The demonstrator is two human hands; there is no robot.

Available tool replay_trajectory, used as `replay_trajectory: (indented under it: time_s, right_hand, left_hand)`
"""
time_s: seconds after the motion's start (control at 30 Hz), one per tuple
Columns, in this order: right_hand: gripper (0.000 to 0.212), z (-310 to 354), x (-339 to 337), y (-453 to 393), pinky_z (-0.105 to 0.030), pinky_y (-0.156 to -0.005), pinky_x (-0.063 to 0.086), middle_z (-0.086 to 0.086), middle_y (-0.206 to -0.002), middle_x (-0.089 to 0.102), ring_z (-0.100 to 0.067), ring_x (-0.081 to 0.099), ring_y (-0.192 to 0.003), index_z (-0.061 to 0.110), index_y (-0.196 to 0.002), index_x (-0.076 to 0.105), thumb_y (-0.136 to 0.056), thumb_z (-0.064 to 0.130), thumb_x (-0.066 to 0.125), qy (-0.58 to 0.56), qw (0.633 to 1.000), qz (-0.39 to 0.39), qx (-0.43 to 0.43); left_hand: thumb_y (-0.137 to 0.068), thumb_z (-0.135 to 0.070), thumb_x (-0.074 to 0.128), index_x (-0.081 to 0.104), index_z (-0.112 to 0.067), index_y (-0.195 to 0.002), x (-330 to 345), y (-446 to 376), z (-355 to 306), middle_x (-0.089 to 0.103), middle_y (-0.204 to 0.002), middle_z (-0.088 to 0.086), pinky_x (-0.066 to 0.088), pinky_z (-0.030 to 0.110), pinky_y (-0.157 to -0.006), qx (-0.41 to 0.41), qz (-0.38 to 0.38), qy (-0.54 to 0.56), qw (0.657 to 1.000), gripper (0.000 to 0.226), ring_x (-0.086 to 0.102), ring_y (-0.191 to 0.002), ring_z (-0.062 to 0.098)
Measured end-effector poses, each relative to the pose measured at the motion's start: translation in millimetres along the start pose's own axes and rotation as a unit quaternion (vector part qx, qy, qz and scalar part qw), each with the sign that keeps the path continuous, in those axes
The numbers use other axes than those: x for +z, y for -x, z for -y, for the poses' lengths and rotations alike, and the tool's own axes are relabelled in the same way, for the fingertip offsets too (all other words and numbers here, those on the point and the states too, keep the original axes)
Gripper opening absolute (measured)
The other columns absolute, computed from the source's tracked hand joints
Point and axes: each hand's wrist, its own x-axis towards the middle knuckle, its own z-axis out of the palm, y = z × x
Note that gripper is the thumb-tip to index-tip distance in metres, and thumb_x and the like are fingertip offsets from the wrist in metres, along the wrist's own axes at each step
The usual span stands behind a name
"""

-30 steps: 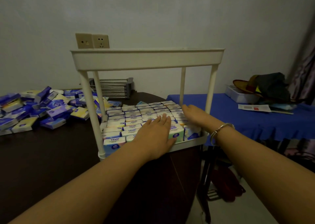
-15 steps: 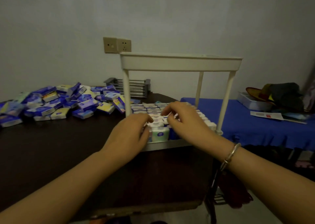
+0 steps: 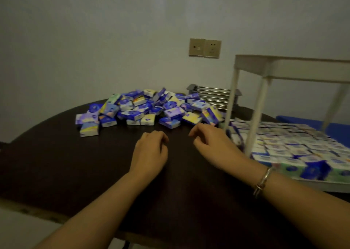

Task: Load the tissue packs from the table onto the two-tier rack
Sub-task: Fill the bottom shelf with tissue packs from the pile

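No print can be read on the tissue packs [image 3: 149,108], heaped on the bench [image 3: 56,154] just beyond both grips. Left hand [image 3: 150,150] and right hand [image 3: 212,142] are loosely curled, nothing held; the rack [image 3: 251,116] lies rightward.

Dim, flat indoor light, bluish-grey cast, source not visible. No glare, shadows faint. Motion blur softens tissue packs [image 3: 144,108] beyond the left hand [image 3: 149,152]. Rack [image 3: 291,67] right of it bows from wide-angle distortion.

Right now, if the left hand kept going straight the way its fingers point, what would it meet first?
Probably the pile of tissue packs, at its near edge; only bare table lies between it and the left hand. Depth is hard to judge.
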Motion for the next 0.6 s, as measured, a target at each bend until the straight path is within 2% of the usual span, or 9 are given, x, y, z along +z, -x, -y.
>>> replay_trajectory:
  time_s: [0.1, 0.17, 0.27, 0.33, 0.47, 0.6]
  right_hand:
    - [0.027, -11.9, 28.7, -39.9, -0.030, -0.088, 0.046, 0.000, -0.114, 0.056, -0.012, 0.054, -0.100, 0.019, -0.117, 0.054, -0.089, 0.019, 0.051, 0.030, 0.999, 0.017, 0.038]
    - [0.037, -27.8, 46.4, -67.6, -0.033, -0.096, 0.044, -0.004, -0.127, 0.051, -0.017, 0.050, -0.114, 0.018, -0.127, 0.049, -0.090, 0.022, 0.052, 0.047, 0.997, 0.023, 0.064]
    - [0.057, -47.4, 74.3, -105.1, -0.038, -0.109, 0.035, -0.007, -0.146, 0.036, -0.021, 0.036, -0.134, 0.019, -0.141, 0.037, -0.089, 0.032, 0.056, 0.031, 0.996, 0.037, 0.078]
    - [0.071, -55.5, 91.9, -127.6, -0.044, -0.114, 0.027, -0.007, -0.156, 0.018, -0.025, 0.019, -0.143, 0.025, -0.146, 0.026, -0.086, 0.042, 0.060, 0.046, 0.995, 0.046, 0.080]
    - [0.096, -64.5, 113.2, -164.8, -0.058, -0.114, 0.016, -0.001, -0.159, -0.012, -0.032, -0.010, -0.145, 0.035, -0.149, 0.007, -0.075, 0.066, 0.060, 0.092, 0.985, 0.069, 0.132]
    - [0.100, -70.4, 122.5, -187.3, -0.067, -0.111, 0.002, 0.001, -0.158, -0.019, -0.036, -0.017, -0.143, 0.042, -0.148, 0.003, -0.069, 0.079, 0.051, 0.096, 0.972, 0.101, 0.187]
  left_hand:
    - [-0.090, -0.014, 0.052, 0.056, -0.022, -0.111, 3.7, -14.4, 25.8, 0.057, -0.107, -0.004, 0.043, 0.031, -0.090, -0.029, 0.010, -0.013, 0.999, 0.023, 0.048, -0.105, 0.013]
    - [-0.091, -0.015, 0.051, 0.053, -0.022, -0.120, 8.9, -25.2, 36.8, 0.054, -0.119, -0.004, 0.042, 0.034, -0.097, -0.060, 0.021, 0.010, 0.998, 0.029, 0.045, -0.115, 0.014]
    - [-0.092, -0.016, 0.051, 0.046, -0.023, -0.129, 17.6, -41.0, 45.5, 0.047, -0.131, -0.003, 0.040, 0.036, -0.103, -0.091, 0.041, 0.041, 0.994, 0.038, 0.040, -0.125, 0.015]
    - [-0.093, -0.017, 0.051, 0.042, -0.022, -0.135, 22.0, -48.8, 50.2, 0.045, -0.135, -0.002, 0.040, 0.037, -0.104, -0.121, 0.055, 0.050, 0.990, 0.043, 0.041, -0.126, 0.016]
    - [-0.092, -0.015, 0.051, 0.044, -0.024, -0.132, 27.8, -55.4, 60.1, 0.046, -0.134, -0.003, 0.041, 0.038, -0.104, -0.164, 0.050, 0.088, 0.981, 0.042, 0.044, -0.124, 0.015]
    - [-0.091, -0.012, 0.050, 0.048, -0.024, -0.127, 30.1, -57.5, 63.7, 0.048, -0.130, -0.003, 0.042, 0.037, -0.103, -0.172, 0.032, 0.110, 0.978, 0.038, 0.047, -0.121, 0.014]
